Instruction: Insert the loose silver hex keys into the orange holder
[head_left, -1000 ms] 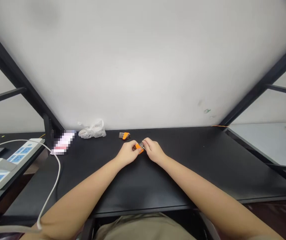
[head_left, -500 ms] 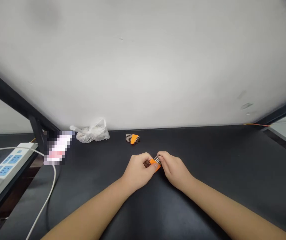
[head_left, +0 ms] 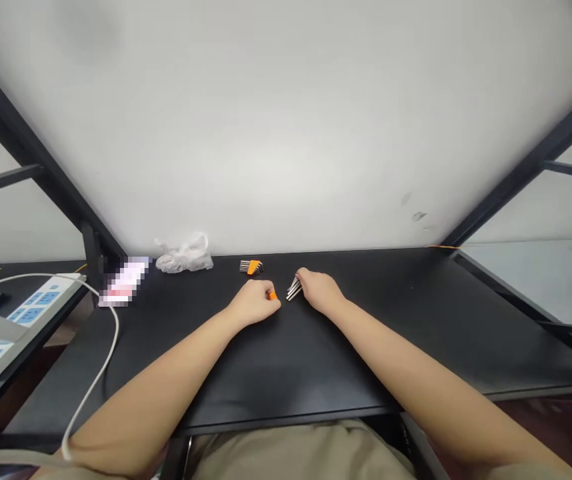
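My left hand [head_left: 253,302] pinches a small orange plastic holder [head_left: 272,295] at its fingertips. My right hand [head_left: 319,292] grips a bundle of silver hex keys [head_left: 293,289], their ends fanning out towards the left hand. A narrow gap separates the holder from the keys. Farther back on the black desk [head_left: 346,347], a second hex key set [head_left: 251,267] with an orange holder lies near the wall, a little beyond my left hand.
A crumpled white plastic bag [head_left: 184,257] and a pixelated flat object [head_left: 124,282] lie along the back edge. A blue-socketed power strip [head_left: 41,308] and white cable [head_left: 114,333] are to the left. Black frame bars rise on both sides.
My hands have moved apart, and the silver keys no longer sit against the orange holder. The view has swung back, with the desk and hands sitting higher and more central.
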Tool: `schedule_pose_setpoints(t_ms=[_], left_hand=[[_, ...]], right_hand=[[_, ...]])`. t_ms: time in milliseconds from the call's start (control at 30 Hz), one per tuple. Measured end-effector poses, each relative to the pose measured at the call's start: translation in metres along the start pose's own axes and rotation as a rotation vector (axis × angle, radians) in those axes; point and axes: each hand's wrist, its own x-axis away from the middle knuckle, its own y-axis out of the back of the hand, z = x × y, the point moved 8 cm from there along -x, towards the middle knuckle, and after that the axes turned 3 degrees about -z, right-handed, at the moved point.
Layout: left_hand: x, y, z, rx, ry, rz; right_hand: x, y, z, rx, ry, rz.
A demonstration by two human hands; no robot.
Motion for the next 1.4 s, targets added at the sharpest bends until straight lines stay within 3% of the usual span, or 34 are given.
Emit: schedule_pose_setpoints(t_ms=[233,500,900,1233,1400], left_hand=[[-0.005,-0.003,0.009,-0.014,-0.021,-0.002],[-0.003,0.001,0.004,-0.017,-0.026,-0.015],[-0.003,-0.001,0.001,-0.064,-0.056,0.002],[-0.003,-0.002,0.000,-0.043,-0.062,-0.009],[-0.002,-0.002,-0.001,-0.056,-0.069,-0.005]], right_hand=[[0.002,-0.006,-0.001,0.041,-0.014,0.006],[0.006,0.003,-0.006,0.008,-0.080,-0.055],[-0.007,0.001,-0.042,-0.214,-0.232,-0.113],[-0.020,0.000,-0.026,-0.226,-0.171,-0.105],[-0.016,-0.002,-0.033,-0.235,-0.159,-0.074]])
